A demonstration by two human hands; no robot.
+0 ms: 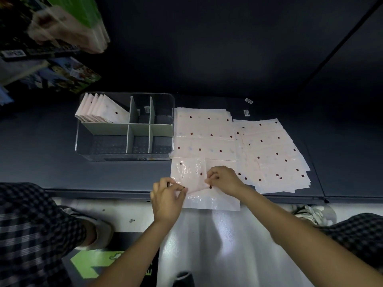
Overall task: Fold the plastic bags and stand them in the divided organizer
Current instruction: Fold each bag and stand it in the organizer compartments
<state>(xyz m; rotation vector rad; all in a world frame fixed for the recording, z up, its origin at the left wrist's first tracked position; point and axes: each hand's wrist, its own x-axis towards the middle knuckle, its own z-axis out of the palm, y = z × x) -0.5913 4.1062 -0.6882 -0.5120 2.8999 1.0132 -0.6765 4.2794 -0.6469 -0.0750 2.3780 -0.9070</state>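
Observation:
A pale pink plastic bag with dark dots [209,146] lies flat on the dark shelf, its near end hanging over the front edge. Its near left part is folded over into a glossy flap [189,172]. My left hand [167,198] pinches the flap's near edge. My right hand [224,180] pinches the same edge a little to the right. The clear divided organizer [124,157] stands to the left of the bag. Several folded bags [101,109] stand leaning in its far left compartment.
A loose stack of the same dotted bags [273,156] lies to the right, overlapping the spread bag. Packaged goods [56,75] hang at the upper left. The shelf's front edge [99,193] runs below my hands, with my checked trouser legs and shoes on the floor beneath.

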